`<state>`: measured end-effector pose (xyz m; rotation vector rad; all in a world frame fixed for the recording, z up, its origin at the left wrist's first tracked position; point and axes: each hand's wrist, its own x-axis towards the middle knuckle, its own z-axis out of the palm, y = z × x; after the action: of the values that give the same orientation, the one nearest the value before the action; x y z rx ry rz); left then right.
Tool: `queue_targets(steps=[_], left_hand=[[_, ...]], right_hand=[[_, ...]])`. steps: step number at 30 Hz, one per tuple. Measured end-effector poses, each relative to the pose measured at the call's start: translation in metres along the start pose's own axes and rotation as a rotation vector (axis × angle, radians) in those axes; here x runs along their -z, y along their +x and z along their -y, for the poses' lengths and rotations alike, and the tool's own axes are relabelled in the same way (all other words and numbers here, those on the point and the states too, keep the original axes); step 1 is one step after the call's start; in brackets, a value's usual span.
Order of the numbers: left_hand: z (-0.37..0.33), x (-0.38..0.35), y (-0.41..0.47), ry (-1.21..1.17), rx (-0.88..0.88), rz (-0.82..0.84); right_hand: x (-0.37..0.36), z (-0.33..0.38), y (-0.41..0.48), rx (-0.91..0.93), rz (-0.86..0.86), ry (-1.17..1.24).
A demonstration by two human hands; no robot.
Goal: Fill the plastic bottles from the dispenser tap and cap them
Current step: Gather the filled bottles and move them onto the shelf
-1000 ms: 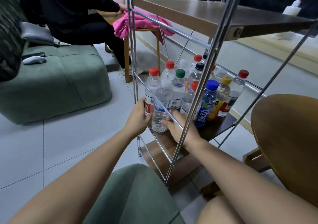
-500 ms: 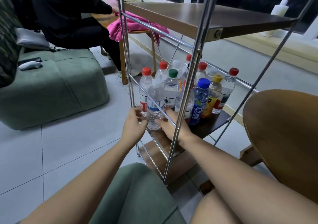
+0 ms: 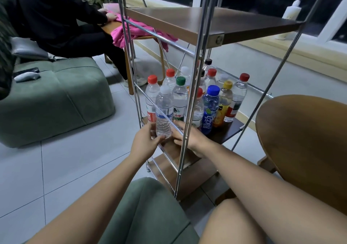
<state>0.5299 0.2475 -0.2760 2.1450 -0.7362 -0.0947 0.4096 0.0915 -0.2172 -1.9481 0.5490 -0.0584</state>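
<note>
Several capped plastic bottles stand on the lower wooden shelf (image 3: 228,132) of a chrome rack. At the front is a clear bottle with a pale cap (image 3: 164,111), standing upright. My left hand (image 3: 147,143) wraps its base from the left, fingers curled under it. My right hand (image 3: 189,137) rests on the shelf at the bottle's right, fingertips touching its base, partly hidden by a chrome post (image 3: 189,101). Behind stand a red-capped bottle (image 3: 151,99), a green-capped bottle (image 3: 179,101) and a blue bottle (image 3: 210,109). No dispenser tap is visible.
The upper shelf (image 3: 210,23) hangs over the bottles. A side rail (image 3: 159,110) crosses in front of the held bottle. A round wooden table (image 3: 304,146) is at right, a green sofa (image 3: 54,97) at left with a seated person (image 3: 60,18) behind. A pump bottle (image 3: 292,9) stands on the sill.
My left hand has closed further round the base of the clear bottle. The view has shifted a little; the bottles have not moved.
</note>
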Motion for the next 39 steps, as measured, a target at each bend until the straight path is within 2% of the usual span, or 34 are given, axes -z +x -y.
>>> queue_targets(steps=[4, 9, 12, 17, 28, 35, 39], left_hand=[[-0.005, 0.010, -0.020, 0.010, 0.016, -0.011], [-0.039, 0.043, -0.078, -0.021, -0.054, -0.028], [-0.077, 0.064, -0.113, -0.061, -0.135, -0.071], [-0.157, 0.076, -0.159, -0.117, -0.327, -0.001], [-0.361, -0.003, -0.261, -0.270, -0.792, 0.325], [-0.482, -0.063, -0.344, -0.401, -1.001, 0.485], [-0.535, -0.093, -0.392, -0.442, -1.051, 0.586]], right_hand=[[0.018, 0.010, -0.030, -0.002, -0.030, 0.025], [0.058, 0.019, -0.088, 0.060, -0.138, -0.168], [0.083, 0.027, -0.138, 0.090, -0.222, -0.195], [0.113, 0.043, -0.231, 0.134, -0.324, -0.262], [0.189, 0.030, -0.493, 0.127, -0.679, -0.499], [0.236, 0.004, -0.636, 0.056, -0.925, -0.569], [0.257, -0.015, -0.702, 0.006, -1.053, -0.548]])
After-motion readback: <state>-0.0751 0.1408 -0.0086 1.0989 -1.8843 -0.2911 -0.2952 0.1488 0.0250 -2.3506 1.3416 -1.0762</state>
